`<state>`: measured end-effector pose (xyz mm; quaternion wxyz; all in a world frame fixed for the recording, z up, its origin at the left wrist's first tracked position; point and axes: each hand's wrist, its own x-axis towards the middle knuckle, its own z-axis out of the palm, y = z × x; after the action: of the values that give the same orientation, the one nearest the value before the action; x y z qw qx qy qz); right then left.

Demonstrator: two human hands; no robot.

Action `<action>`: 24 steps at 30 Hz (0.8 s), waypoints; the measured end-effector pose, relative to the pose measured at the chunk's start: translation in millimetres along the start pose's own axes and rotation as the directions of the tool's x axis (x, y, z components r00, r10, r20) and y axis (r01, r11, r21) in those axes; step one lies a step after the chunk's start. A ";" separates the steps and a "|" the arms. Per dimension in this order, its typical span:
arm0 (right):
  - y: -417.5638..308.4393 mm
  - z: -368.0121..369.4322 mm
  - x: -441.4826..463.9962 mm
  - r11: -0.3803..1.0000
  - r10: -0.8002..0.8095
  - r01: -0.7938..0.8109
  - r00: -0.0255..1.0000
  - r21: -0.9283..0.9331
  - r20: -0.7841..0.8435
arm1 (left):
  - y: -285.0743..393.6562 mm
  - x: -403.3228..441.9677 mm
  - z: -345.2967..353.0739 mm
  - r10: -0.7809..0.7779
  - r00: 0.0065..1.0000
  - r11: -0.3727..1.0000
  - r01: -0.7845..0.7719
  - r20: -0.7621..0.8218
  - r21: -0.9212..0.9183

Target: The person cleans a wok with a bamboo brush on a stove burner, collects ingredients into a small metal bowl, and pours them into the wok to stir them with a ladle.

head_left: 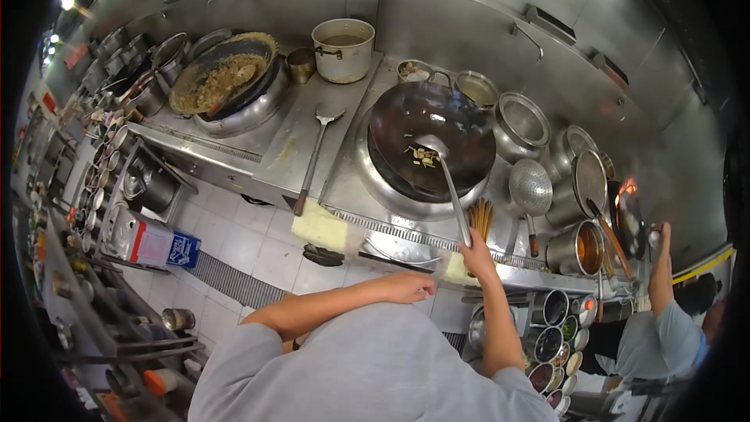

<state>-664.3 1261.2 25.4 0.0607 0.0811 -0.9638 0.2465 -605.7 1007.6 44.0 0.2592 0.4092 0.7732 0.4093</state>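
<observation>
My right hand (478,256) grips the handle of a long metal ladle (453,195). The ladle's bowl rests inside a large dark wok (398,113), beside a few small pale and greenish food pieces (423,158). In front of my body, my left hand (408,287) is loosely curled, with nothing visible in it. It is apart from the stove edge. A bamboo wok brush (480,220) stands close to my right hand. Folded yellowish cloths lie on the stove's front edge, one cloth (320,227) left of the wok.
Right of the wok are a perforated skimmer (531,187), strainers and metal pots. A wok spatula (316,148) lies on the counter to the left. Behind it stands a large pot (344,51). At far right, another person (662,328) works by a flaming wok.
</observation>
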 end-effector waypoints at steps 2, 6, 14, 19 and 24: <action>-32.8 -51.4 -25.1 0.697 0.285 -0.520 0.833 0.494 0.474 | -3.0 -10.6 -5.7 -0.008 0.997 0.997 0.002 -0.072 -0.079; -42.8 -99.9 -48.2 0.605 0.315 -0.620 0.762 0.499 0.566 | -20.9 -21.1 -5.9 -0.059 0.992 0.993 0.046 -0.116 -0.111; -36.0 -0.1 21.3 0.391 0.382 -0.555 0.824 0.734 0.419 | -0.9 -15.8 -10.6 -0.043 0.998 0.997 0.039 -0.055 -0.070; -39.8 16.4 57.3 0.272 0.398 -0.513 0.830 0.814 0.390 | -12.2 -13.5 1.2 -0.021 0.999 0.999 0.019 -0.034 -0.035; -38.0 -5.4 88.3 0.271 0.351 -0.465 0.863 0.843 0.364 | -7.8 -13.4 -1.1 -0.016 1.000 1.000 0.016 -0.015 0.019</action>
<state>-743.3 1219.8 61.7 -0.1097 -0.1367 -0.6558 0.7343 -602.7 993.2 38.9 0.2529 0.4025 0.7821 0.4029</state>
